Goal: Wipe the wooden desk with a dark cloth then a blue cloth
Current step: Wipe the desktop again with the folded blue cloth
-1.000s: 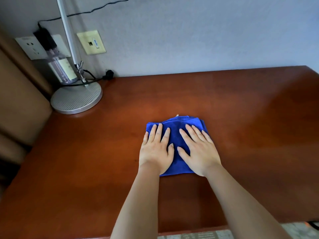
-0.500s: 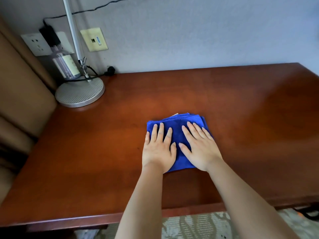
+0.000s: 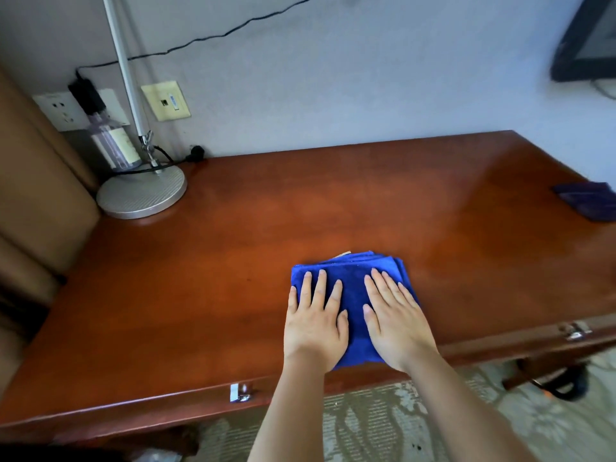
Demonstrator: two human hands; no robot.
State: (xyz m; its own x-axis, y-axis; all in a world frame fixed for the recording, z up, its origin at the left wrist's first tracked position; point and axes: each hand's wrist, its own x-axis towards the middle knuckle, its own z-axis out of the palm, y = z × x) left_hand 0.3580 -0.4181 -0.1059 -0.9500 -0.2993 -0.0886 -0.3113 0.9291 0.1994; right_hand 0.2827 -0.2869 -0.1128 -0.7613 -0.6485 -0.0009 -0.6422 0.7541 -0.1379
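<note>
A folded blue cloth (image 3: 353, 278) lies on the reddish wooden desk (image 3: 206, 288), close to its front edge. My left hand (image 3: 315, 323) presses flat on the cloth's left half with straight fingers. My right hand (image 3: 395, 316) presses flat on its right half, fingers spread. A dark cloth (image 3: 588, 200) lies folded at the desk's far right edge, apart from both hands.
A desk lamp with a round silver base (image 3: 141, 193) and a clear bottle (image 3: 111, 145) stand at the back left by wall sockets (image 3: 63, 110). A brown upholstered panel (image 3: 36, 195) borders the left. A dark screen (image 3: 586, 41) hangs top right. Patterned carpet (image 3: 366, 425) lies below.
Both hands have drawn the blue cloth toward the desk's front edge. The view has pulled back, so the front edge, carpet and dark cloth at right now show.
</note>
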